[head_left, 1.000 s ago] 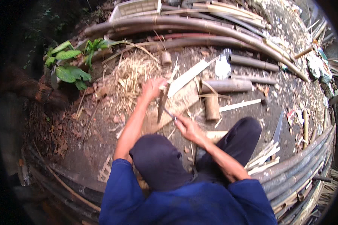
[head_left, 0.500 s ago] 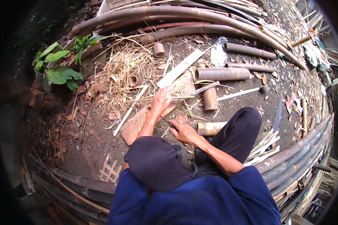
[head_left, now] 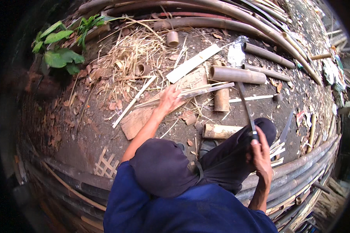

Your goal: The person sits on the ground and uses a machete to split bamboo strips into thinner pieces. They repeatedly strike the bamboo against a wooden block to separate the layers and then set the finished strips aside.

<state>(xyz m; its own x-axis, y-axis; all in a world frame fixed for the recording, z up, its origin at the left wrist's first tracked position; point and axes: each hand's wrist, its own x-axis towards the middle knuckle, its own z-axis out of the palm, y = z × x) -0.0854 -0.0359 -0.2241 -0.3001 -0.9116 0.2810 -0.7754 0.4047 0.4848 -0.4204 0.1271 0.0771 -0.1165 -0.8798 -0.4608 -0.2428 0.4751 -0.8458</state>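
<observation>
My left hand [head_left: 170, 99] is closed over split bamboo strips [head_left: 206, 90], which lie slantwise across a wooden board [head_left: 138, 121]. Some of its fingers are hard to make out. Off to the right, above my bent knee, my right hand [head_left: 261, 155] grips a long knife [head_left: 245, 105] by its dark handle. The blade points up and away, its tip near a thick bamboo tube [head_left: 237, 74]. Beyond my left hand lies a wide pale bamboo slat [head_left: 193, 63].
Shavings [head_left: 124, 66] heap at the far left beside a leafy plant [head_left: 62, 58]. Short bamboo pieces [head_left: 221, 100] lie ahead. A saw blade [head_left: 287, 126] rests right of my knee. Long poles [head_left: 206, 23] cross the far side; more poles [head_left: 299, 171] line the near right.
My right hand has swung from beside the left hand out to the right, raising the knife. My left hand stays near the board, and the strips now spread further right.
</observation>
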